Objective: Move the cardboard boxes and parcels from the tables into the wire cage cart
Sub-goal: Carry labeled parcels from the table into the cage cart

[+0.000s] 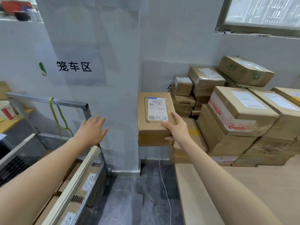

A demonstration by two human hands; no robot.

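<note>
Cool, even indoor light fills the room. The frosted window (pixel 263 12) at far right is bright and washed out. Shadows are soft, darkest between the stacked boxes (pixel 240 111). Straight lines bow near the edges; fine print is blurred.

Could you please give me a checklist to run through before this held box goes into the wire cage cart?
1. Grip: right hand holds the labelled box by its right edge, off the table: ok.
2. Support: left hand open and free, near the cart's corner: ok.
3. Path: no obstacle shows between box and wire cage cart: ok.
4. Room inside: boxes already lie in the cart; space left: cannot tell.
5. Snag: green strap hangs from the cart's top rail, left of the left hand: ok.
</note>
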